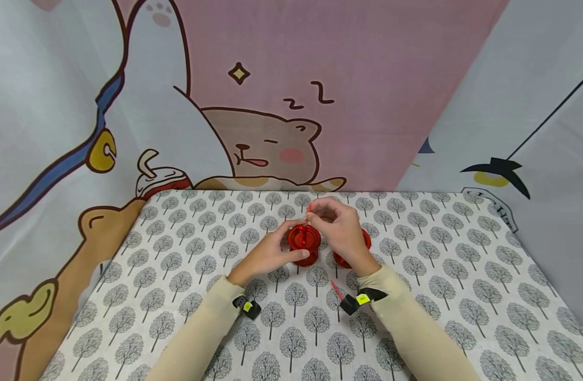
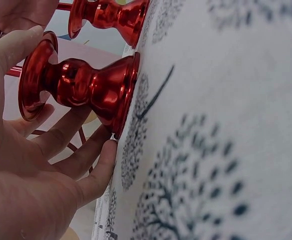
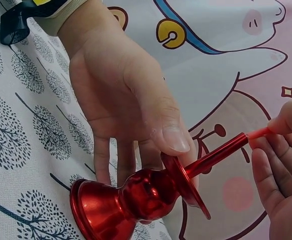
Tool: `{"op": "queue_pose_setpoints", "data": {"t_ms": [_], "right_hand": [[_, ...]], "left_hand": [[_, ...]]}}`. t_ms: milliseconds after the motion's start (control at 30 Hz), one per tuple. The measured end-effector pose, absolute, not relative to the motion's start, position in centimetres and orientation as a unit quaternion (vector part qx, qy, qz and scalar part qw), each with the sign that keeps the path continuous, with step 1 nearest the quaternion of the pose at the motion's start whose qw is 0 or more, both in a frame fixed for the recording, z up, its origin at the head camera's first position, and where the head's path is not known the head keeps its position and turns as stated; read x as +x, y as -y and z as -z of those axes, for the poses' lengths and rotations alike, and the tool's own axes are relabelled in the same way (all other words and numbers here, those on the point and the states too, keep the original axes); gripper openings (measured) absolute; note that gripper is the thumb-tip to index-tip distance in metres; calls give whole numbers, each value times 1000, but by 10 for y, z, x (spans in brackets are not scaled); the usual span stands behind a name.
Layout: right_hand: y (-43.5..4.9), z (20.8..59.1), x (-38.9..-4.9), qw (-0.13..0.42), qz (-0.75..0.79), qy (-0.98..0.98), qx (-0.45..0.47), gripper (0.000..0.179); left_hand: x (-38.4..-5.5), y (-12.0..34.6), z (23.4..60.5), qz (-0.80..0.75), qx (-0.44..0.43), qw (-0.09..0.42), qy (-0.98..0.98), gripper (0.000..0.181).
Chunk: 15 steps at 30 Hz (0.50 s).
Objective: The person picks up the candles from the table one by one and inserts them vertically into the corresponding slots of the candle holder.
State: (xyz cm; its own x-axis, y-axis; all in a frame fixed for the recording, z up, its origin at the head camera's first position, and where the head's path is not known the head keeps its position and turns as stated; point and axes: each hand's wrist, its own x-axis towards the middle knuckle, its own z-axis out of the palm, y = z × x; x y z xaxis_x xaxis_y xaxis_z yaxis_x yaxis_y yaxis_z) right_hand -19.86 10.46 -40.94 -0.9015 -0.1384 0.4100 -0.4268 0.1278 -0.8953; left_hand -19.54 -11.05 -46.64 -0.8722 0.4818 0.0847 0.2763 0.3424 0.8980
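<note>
A shiny red candlestick (image 1: pixel 304 236) stands upright on the cloth, with a thin metallic red tube (image 3: pixel 218 156) rising from its cup. My left hand (image 1: pixel 275 253) holds it, thumb at the flared rim and fingers round the far side, as the left wrist view shows. Above the cup, my right hand (image 1: pixel 338 226) pinches a slim, lighter red stick (image 3: pixel 258 133) between thumb and fingertip. The stick's lower end meets the top of the tube. A second red candlestick (image 2: pixel 105 16) stands to the right, partly hidden behind my right hand in the head view.
Another thin red stick (image 1: pixel 336 289) lies on the cloth near my right wrist. The table (image 1: pixel 186 275) wears a tree-patterned cloth, and a cartoon-printed curtain (image 1: pixel 367 79) hangs behind it. Each wrist carries a small black camera on a strap (image 1: pixel 373 295).
</note>
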Motion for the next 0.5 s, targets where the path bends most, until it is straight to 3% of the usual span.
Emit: {"op": "queue_pose_setpoints", "data": {"t_ms": [500], "right_hand": [[-103,411,-198,121,-619,747,210,11]], "left_hand": [[-195,110,466,-516,226,100,-820,75]]}}
